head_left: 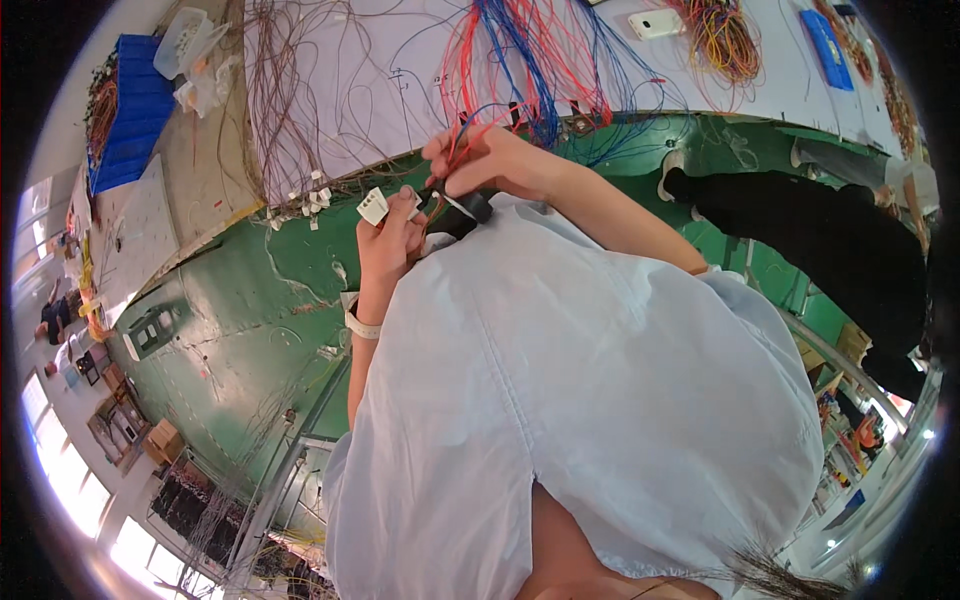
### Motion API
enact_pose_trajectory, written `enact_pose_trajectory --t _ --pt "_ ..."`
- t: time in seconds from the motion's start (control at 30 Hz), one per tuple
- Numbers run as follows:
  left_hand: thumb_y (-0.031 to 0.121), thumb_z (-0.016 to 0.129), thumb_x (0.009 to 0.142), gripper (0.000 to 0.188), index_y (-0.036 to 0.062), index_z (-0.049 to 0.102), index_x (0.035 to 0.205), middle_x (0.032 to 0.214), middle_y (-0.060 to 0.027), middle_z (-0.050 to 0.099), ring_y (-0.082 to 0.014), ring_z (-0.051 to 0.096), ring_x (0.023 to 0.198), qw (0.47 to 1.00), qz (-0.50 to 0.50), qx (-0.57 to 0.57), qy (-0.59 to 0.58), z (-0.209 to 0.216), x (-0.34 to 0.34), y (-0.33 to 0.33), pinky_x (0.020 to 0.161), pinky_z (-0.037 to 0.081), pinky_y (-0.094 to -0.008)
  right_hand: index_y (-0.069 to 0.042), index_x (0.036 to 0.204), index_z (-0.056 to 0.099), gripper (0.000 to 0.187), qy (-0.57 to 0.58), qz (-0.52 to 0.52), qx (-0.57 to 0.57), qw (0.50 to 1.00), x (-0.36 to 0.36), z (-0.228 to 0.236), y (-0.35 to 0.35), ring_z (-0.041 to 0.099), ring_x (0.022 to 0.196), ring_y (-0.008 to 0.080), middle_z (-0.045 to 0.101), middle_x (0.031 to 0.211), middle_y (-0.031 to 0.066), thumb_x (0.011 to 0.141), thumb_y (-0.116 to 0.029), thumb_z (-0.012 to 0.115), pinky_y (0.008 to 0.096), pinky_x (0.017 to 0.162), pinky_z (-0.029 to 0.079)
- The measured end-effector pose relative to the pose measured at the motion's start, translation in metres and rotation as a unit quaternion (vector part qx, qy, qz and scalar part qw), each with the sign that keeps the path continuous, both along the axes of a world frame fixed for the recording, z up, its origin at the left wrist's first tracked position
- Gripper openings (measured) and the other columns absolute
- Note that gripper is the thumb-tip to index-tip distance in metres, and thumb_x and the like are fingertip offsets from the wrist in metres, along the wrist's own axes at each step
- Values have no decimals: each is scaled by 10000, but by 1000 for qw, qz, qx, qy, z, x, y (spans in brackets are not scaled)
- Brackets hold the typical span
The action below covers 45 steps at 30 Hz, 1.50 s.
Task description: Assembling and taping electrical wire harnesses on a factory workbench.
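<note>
Just off the near edge of the table, my left hand [388, 242] is closed on a white multi-hole plug connector [373, 206], thumb and fingers around it. Brown and dark wires [434, 206] run from there toward the other hand. My right hand [492, 160] is closed in a pinch on red wires [458, 150] just to the right of the connector and slightly higher. How exactly the wire ends meet the connector is hidden by my fingers. Something black [470, 212] shows below the hands, against my pale shirt.
Red and blue wires [540, 60] spread over the white table [400, 130], with brown wires [290, 80] at left. White connectors [316, 198] hang at the table edge. A blue bin [138, 110] stands far left. A person in black trousers [800, 230] is at right. A phone [657, 24] lies at the back.
</note>
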State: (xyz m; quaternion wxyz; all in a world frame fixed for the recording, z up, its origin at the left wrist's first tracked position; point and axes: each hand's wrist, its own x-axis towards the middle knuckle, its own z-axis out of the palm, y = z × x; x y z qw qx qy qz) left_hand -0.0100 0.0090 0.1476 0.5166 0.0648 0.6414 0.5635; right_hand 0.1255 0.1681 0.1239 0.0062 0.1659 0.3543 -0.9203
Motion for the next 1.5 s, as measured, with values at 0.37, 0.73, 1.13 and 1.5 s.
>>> enact_pose_trajectory --t 0.37,0.73,1.13,1.5 --pt "277 616 886 328 35 539 678 504 65 365 -30 289 421 999 -47 -27 2 29 5 -11 416 191 -223 -33 1355 417 635 93 -66 379 918 -12 -14 -4 525 1033 140 531 1174 74 754 25 614 278 900 441" --pt "270 613 894 295 43 558 714 508 81 338 -26 285 438 1000 1 9 26 35 -1 -18 419 182 -227 18 1086 610 359 229 52 -214 948 -11 3 -1 523 1147 261 508 1280 198 826 -227 575 336 968 418" --pt "279 587 913 353 35 527 665 494 77 303 -43 262 438 999 -44 -1 22 43 4 -13 433 197 -238 -33 1326 474 632 85 -100 304 943 -18 -17 -2 510 1096 136 563 1187 78 714 60 603 274 953 410" --pt "237 607 899 261 56 553 719 513 71 360 -27 269 445 1000 -6 12 20 37 -5 -18 434 181 -219 56 1002 635 320 188 32 -243 951 -8 2 20 585 1065 306 566 1190 229 827 -202 564 394 941 436"
